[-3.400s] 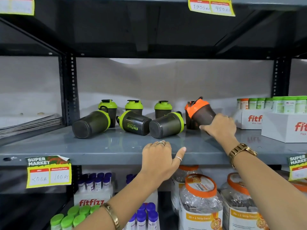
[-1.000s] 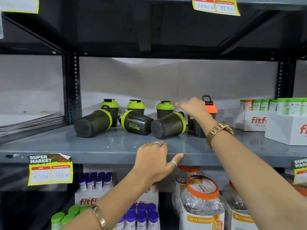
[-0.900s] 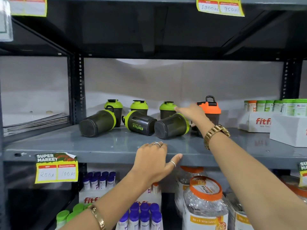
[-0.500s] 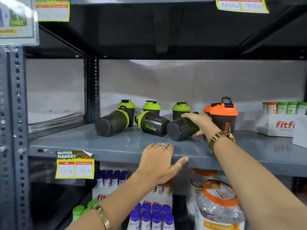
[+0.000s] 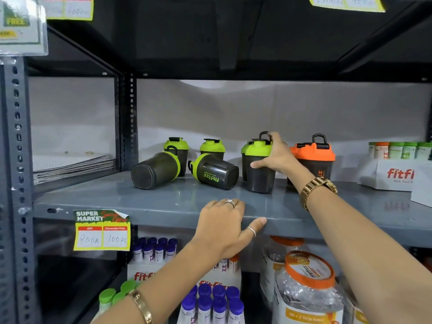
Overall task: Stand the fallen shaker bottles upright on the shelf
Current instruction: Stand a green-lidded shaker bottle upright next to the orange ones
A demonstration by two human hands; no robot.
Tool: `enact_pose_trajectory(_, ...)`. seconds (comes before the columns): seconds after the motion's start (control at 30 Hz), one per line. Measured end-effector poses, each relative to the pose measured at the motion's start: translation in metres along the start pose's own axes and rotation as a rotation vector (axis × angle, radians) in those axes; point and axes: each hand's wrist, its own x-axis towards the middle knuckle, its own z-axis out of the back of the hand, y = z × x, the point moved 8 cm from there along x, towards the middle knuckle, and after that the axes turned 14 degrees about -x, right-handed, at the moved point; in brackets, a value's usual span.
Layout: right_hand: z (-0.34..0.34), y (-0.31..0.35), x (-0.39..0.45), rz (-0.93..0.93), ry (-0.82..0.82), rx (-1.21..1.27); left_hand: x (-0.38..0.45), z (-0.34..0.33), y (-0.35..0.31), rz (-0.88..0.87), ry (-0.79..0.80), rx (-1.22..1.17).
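Observation:
My right hand [image 5: 278,157] grips a dark shaker bottle with a green lid [image 5: 258,167], which stands upright on the grey shelf [image 5: 163,202]. Two more green-lidded shakers lie on their sides: one at the left [image 5: 155,170], one in the middle with "fitfizz" lettering [image 5: 214,171]. Behind them stand upright green-lidded shakers [image 5: 177,148] [image 5: 212,148]. An orange-lidded shaker [image 5: 314,160] stands upright right of my hand. My left hand [image 5: 225,228] rests flat on the shelf's front edge, holding nothing.
White "fitfizz" boxes [image 5: 395,176] with small tubes sit at the right of the shelf. A stack of papers [image 5: 72,167] lies in the left bay. Below are jars with orange lids [image 5: 308,288], purple-capped tubes [image 5: 210,300] and a price tag [image 5: 101,230].
My right hand left the orange shaker standing, took the rightmost fallen green shaker and tipped it upright. The view shifted left. My left hand stayed on the shelf edge.

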Motion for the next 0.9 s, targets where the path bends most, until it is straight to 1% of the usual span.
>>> enact_pose_trajectory(0.17,-0.003,-0.002,-0.002,0.008,0.023,-0.021,0.0,0.001,-0.001,0.01,0.003,-0.009)
enact_pose_trajectory(0.23,0.0,0.0,-0.003,0.011,0.005,0.002,0.0,0.001,-0.001,0.012,-0.004,-0.01)
enact_pose_trajectory(0.3,0.013,0.01,-0.006,0.032,-0.121,-0.001,-0.001,0.001,-0.001,0.02,-0.004,-0.009)
enact_pose_trajectory(0.33,0.023,0.017,-0.008,0.044,-0.217,-0.056,-0.001,0.001,-0.001,0.019,-0.003,-0.006)
enact_pose_trajectory(0.4,0.04,0.033,-0.009,0.045,-0.385,-0.241,-0.001,0.001,-0.001,0.013,-0.006,-0.009)
enact_pose_trajectory(0.43,0.044,0.04,-0.007,0.022,-0.422,-0.334,-0.001,0.001,-0.001,0.014,-0.006,-0.016)
enact_pose_trajectory(0.47,0.047,0.045,-0.004,-0.014,-0.423,-0.408,-0.001,0.001,-0.001,0.016,-0.002,-0.02)
enact_pose_trajectory(0.57,0.047,0.052,0.01,-0.121,-0.315,-0.517,0.0,0.001,0.0,0.015,0.006,-0.031)
enact_pose_trajectory(0.67,0.039,0.052,0.019,-0.169,-0.191,-0.525,-0.001,0.001,0.0,0.02,0.006,-0.035)
enact_pose_trajectory(0.8,0.034,0.054,0.024,-0.161,-0.093,-0.566,-0.001,0.0,0.001,0.028,0.018,-0.026)
enact_pose_trajectory(0.9,0.037,0.057,0.027,-0.139,0.017,-0.599,-0.001,0.0,0.0,0.032,0.018,-0.019)
